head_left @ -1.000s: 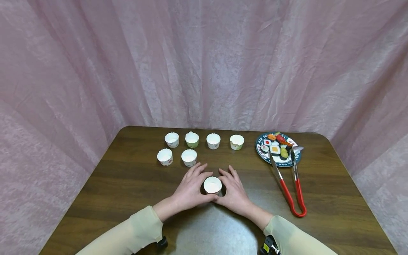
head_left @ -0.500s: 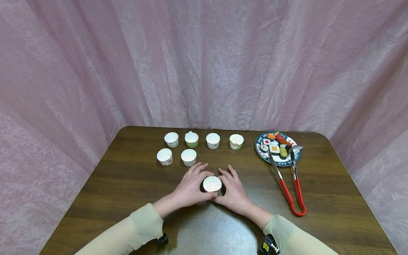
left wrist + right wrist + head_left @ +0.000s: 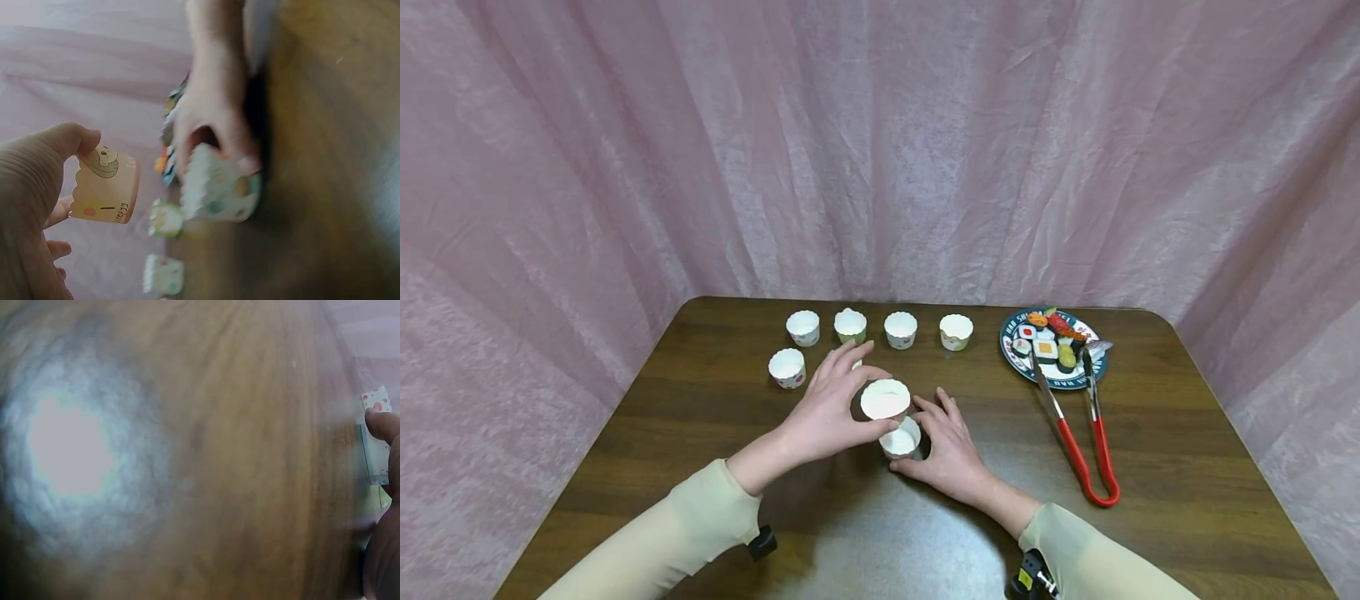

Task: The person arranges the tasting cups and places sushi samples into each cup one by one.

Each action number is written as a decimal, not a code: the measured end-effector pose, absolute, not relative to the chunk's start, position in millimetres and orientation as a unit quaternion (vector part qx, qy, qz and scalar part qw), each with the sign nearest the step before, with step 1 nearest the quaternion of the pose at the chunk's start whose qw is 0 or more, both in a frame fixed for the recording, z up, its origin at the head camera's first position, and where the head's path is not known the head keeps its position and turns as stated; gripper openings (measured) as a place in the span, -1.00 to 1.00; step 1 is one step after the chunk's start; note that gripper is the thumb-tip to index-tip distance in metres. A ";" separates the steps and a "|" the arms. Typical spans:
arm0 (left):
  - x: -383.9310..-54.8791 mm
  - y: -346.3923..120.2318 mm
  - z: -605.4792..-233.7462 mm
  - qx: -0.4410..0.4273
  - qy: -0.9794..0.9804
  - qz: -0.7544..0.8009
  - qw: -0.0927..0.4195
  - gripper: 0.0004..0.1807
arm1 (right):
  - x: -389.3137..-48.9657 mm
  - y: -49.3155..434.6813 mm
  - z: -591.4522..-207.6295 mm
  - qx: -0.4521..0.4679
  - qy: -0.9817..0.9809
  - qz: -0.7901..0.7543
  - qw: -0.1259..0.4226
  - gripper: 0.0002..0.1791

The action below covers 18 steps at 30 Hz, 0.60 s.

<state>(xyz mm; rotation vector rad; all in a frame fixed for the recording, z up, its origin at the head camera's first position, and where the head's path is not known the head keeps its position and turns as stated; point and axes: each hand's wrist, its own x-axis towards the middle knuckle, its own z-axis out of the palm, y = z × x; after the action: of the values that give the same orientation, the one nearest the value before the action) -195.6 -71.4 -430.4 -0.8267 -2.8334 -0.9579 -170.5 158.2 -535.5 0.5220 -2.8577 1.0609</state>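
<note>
My left hand pinches a peach paper baking cup between thumb and fingers, raised off the table and tilted sideways in the left wrist view. Cartoon print and lettering show on its side. Just below and right of it in the head view, a white spotted baking cup stands on the table. Around that cup curls my right hand, thumb in front and fingers behind. The right wrist view catches only part of the right hand at its edge; most of that view is blurred tabletop.
Several paper cups stand in two rows toward the back; my left hand partly covers one front-row cup. At right, a blue-rimmed plate bears sushi pieces. Red-handled tongs lean on it. A pink curtain hangs behind.
Both hands were around what looked like one cup. My left hand has since lifted the peach cup up and left, revealing the spotted cup, while my right hand stays in place.
</note>
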 end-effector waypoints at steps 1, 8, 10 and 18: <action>-198.1 -74.0 -425.4 -0.261 -0.915 -0.307 0.023 -0.41 | -170.7 158.1 -535.4 0.169 -0.924 0.343 0.026 -0.32; -223.2 -89.0 -398.6 -0.231 -0.925 -0.300 0.029 -0.36 | -169.5 159.3 -532.2 0.169 -0.927 0.335 0.024 -0.34; -232.1 -90.9 -394.2 -0.234 -0.926 -0.295 0.025 -0.34 | -168.3 160.8 -530.8 0.169 -0.927 0.333 0.021 -0.35; -267.8 -83.1 -393.8 -0.259 -0.931 -0.258 0.001 -0.28 | -159.4 169.4 -525.2 0.168 -0.926 0.338 -0.003 -0.34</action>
<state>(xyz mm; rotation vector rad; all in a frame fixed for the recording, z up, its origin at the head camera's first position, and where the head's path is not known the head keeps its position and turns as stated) -267.8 -83.1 -393.8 -0.8120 -2.9231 -0.8085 -159.4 169.4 -525.2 0.5297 -2.9145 1.0628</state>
